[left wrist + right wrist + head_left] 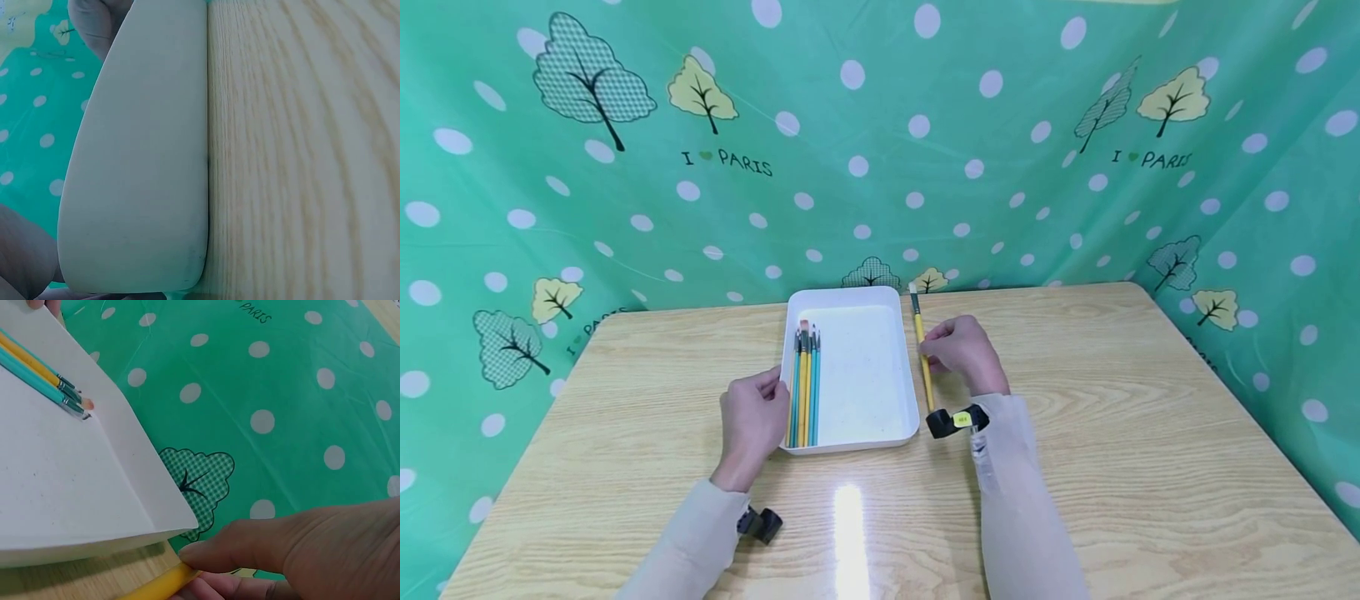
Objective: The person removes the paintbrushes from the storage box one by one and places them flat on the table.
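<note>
A white tray point(861, 367) lies on the table, with several paintbrushes point(805, 387) side by side along its left wall, some yellow and some teal. My left hand point(755, 423) grips the tray's left rim between thumb and fingers. Just beyond the tray's right wall, my right hand point(964, 354) pinches a yellow paintbrush point(927, 379), its pale bristles pointing to the back. In the right wrist view, thumb and fingers close on that brush's yellow handle point(159, 584); its bristle end is out of that view. The tray's outer wall point(137, 150) fills much of the left wrist view.
A wood-grain table point(1120, 433) carries everything. Behind it and at the sides hangs a green dotted cloth point(880, 150) with tree prints. Black wrist cameras point(951, 422) sit on both wrists.
</note>
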Available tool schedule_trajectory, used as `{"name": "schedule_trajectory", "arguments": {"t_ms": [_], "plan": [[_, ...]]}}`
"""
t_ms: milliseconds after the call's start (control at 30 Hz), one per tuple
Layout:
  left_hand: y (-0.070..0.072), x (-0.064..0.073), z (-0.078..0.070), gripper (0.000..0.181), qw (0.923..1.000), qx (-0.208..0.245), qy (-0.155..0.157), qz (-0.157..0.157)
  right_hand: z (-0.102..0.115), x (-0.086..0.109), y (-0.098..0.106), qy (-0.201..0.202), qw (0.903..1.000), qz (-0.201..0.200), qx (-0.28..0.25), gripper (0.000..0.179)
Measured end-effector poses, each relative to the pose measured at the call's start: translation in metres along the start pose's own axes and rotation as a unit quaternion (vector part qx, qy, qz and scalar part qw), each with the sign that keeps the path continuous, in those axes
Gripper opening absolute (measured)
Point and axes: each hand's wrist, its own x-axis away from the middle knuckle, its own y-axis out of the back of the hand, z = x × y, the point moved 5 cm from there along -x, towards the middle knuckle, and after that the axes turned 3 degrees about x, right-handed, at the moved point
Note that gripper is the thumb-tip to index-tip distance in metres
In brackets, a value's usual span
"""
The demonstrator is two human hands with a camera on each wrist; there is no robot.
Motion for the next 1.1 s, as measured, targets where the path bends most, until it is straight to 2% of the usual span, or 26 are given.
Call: {"name": "schedule_trajectory", "arguments": {"t_ms": [400,633,1100], "plan": [[0.000,0.001,0.001,0.036,1.0000,-0.003,0.007,0.001,-0.012,-0.011,-0.004,-0.015,0.9995,-0.024,0.016,0.013],[0.001,-0.001,0.000,0.035,1.0000,0.001,0.004,0.005,-0.020,-0.018,-0.009,-0.003,0.9992,-0.036,0.016,0.009],[0.000,0.000,0.001,0.035,1.0000,-0.001,0.003,0.001,-0.023,-0.016,-0.011,-0.003,0.9956,-0.074,0.058,0.009]]}}
